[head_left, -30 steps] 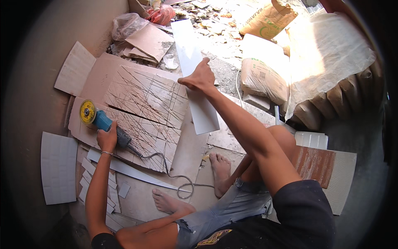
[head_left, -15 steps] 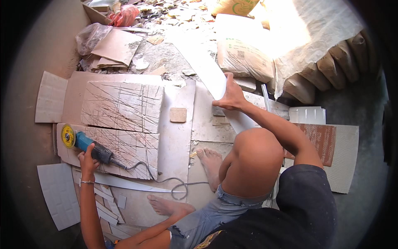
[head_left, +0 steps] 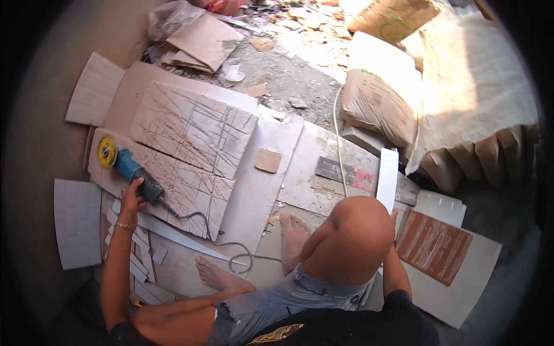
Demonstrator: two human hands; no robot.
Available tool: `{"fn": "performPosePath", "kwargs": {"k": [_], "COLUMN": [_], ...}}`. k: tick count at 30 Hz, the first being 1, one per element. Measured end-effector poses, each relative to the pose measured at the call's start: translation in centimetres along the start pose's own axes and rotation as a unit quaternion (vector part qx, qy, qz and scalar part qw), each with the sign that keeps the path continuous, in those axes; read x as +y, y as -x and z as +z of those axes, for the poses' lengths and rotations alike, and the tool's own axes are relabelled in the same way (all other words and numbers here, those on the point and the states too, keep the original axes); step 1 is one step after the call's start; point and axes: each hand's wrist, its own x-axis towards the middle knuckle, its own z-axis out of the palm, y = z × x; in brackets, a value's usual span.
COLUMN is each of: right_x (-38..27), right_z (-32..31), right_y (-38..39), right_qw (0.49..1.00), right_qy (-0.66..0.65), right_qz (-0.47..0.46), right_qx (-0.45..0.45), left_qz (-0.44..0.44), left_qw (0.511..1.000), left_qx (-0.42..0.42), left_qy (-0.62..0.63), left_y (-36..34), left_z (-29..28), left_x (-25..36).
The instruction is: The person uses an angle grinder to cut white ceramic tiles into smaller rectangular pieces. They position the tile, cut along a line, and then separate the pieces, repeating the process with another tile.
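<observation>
Head view: we're likely at handling the white strip (head_left: 388, 176) by our knee (head_left: 366, 225), right hand (head_left: 395, 217) mostly hidden, closure unclear, left hand (head_left: 133, 199) wrapped round the grinder (head_left: 130, 166) over the scored slab (head_left: 196, 193); next needs steady support.

Smooth strip (head_left: 388, 179), matt plastic grinder (head_left: 131, 167), rough slab (head_left: 196, 127), papery sack (head_left: 378, 104).

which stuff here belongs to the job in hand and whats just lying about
Likely in the job:
angle grinder, left hand on it
white strip by the right hand
scored slabs

Seemingly just lying about:
clear plastic bag
rubble
brown sheets
</observation>
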Motion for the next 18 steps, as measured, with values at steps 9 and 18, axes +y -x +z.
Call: {"fn": "performPosePath", "kwargs": {"k": [9,18], "right_x": [-2.8,-11.3], "right_z": [3.3,6.2], "right_y": [-10.2,-17.3], "right_qw": [0.993,0.983], "right_qy": [0.081,0.148], "right_qz": [0.001,-0.009], "right_qx": [-0.08,-0.104], "left_qz": [0.125,0.159], "left_qw": [0.963,0.96], "left_qx": [0.153,0.099], "left_qy": [-0.183,-0.208], "left_y": [1.8,6.5], "left_z": [2.1,-2.1], "left_x": [-2.0,-7.2]}}
